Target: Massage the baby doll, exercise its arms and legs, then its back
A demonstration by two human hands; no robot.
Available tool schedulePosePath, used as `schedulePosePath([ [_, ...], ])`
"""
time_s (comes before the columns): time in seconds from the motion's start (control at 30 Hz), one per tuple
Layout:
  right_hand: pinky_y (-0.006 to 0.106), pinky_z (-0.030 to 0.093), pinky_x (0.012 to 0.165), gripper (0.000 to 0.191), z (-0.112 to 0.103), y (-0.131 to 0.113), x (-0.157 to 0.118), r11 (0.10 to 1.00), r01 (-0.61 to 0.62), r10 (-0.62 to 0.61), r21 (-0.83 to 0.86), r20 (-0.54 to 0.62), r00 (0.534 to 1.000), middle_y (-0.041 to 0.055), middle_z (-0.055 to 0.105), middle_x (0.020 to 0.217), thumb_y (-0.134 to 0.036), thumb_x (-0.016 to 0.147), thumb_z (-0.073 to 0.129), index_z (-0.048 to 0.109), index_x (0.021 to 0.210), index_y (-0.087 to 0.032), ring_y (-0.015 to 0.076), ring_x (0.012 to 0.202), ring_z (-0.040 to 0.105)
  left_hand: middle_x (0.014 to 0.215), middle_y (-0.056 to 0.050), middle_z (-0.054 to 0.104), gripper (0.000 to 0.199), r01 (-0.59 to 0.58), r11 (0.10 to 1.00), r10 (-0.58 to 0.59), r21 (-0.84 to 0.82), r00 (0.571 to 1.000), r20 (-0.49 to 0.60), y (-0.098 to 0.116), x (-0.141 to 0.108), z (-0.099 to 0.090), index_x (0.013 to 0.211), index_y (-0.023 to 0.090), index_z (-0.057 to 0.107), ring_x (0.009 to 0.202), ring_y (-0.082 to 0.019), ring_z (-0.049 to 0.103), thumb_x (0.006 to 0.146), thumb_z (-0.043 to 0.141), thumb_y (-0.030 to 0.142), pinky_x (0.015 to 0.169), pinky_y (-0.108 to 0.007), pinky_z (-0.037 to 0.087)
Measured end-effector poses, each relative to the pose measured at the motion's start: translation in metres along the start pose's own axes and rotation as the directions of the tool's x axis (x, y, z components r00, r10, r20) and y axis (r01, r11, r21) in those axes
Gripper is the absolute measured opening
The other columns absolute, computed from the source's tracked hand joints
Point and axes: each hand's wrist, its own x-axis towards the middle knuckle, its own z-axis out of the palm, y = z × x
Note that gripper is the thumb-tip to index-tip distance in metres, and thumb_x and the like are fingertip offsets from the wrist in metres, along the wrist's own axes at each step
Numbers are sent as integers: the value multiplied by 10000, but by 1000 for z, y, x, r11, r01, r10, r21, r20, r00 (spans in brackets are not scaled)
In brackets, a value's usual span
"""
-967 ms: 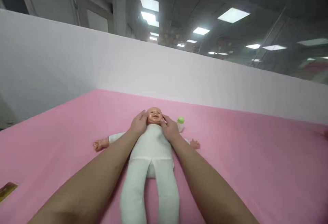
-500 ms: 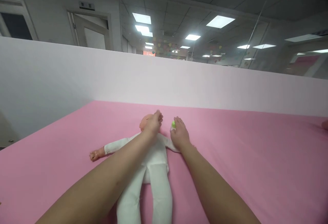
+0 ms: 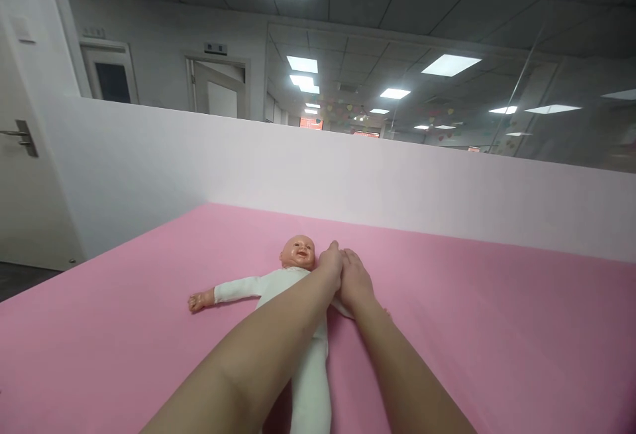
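A baby doll (image 3: 278,281) in a white cloth body lies on its back on the pink surface, head towards the far wall and arms spread. Beside its head, over the arm on the right, my two hands meet. My right hand (image 3: 356,281) is closed, its fingers curved towards the left one; the small green-capped bottle seen in it earlier is now hidden between the hands. My left hand (image 3: 331,265) is closed against the right hand's fingers, and what it grips cannot be made out. My left forearm crosses above the doll's torso.
The pink padded surface (image 3: 472,328) reaches up to a low white wall (image 3: 372,179). Glass rises above that wall, with ceiling lights beyond. A door with a metal handle (image 3: 24,137) stands at the far left.
My left hand has moved right, off the doll's face, to meet my right hand. The green-capped bottle has gone out of sight between them. The camera view has tilted up and turned left.
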Motion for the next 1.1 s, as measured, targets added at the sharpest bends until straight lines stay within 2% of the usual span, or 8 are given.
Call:
schedulePosePath([
  [0.2,400,253,1328,693,7,3,-1,999,12,-13,-39,-48,999,145,372,1720,-171,972,481,411,1654,-72,273,1612,305,919,-126,716,328,81,997,-80,13,991,-104,25,-22,-22,891,174,653,955,-232,733,1010,611,477,928,-325,591],
  [0.37,431,195,1342,746,9,3,-2,993,38,-44,-115,-47,998,158,335,1736,-182,944,507,379,1667,-47,298,1633,256,1299,-188,721,385,-45,999,43,-29,997,-66,59,-63,-99,1136,119,719,1197,-243,711,1009,632,472,1076,-320,570],
  [0.47,504,160,1348,780,7,-3,-3,994,19,-29,-109,-88,996,138,283,1759,-211,954,521,320,1700,-102,311,1649,210,1368,-221,693,426,-83,991,73,-108,993,-89,70,-74,-150,1221,83,693,1252,-275,700,1021,605,450,1085,-353,592],
  [0.57,540,134,1356,756,-3,-25,-10,987,142,-153,-69,-197,968,132,268,1766,-247,983,514,312,1700,-118,306,1654,193,1355,-249,690,465,-78,972,64,-221,996,-70,74,-76,-174,1276,62,663,1255,-291,707,1024,586,445,1049,-365,623],
  [0.63,536,161,1359,730,-13,-51,-22,937,349,-339,-4,-246,908,142,323,1743,-301,1004,524,339,1686,-114,299,1649,217,1340,-258,693,508,-60,958,60,-280,998,-8,75,-77,-177,1299,57,651,1261,-302,707,1014,604,475,1044,-373,628],
  [0.73,554,223,1350,721,-26,-100,-46,743,656,-620,134,-232,749,134,325,1743,-360,1046,519,307,1700,-144,288,1649,227,1276,-245,721,511,-16,950,34,-313,998,53,76,-85,-169,1237,67,682,1230,-299,724,1007,613,518,1038,-358,625],
  [0.83,576,222,1347,852,-32,-136,-68,625,737,-736,257,-122,666,159,262,1759,-500,1042,586,226,1723,-135,313,1653,207,1290,-239,722,604,57,943,-13,-327,991,135,76,-99,-158,1244,88,697,1280,-322,696,1006,559,626,1091,-410,593],
  [1.1,599,36,1360,970,-36,-149,-79,753,609,-655,250,193,731,194,128,1769,-711,1055,490,205,1716,-62,338,1669,78,1450,-271,633,837,67,943,-15,-326,987,158,80,-103,-160,1490,88,555,1401,-384,604,974,499,744,1172,-551,518],
])
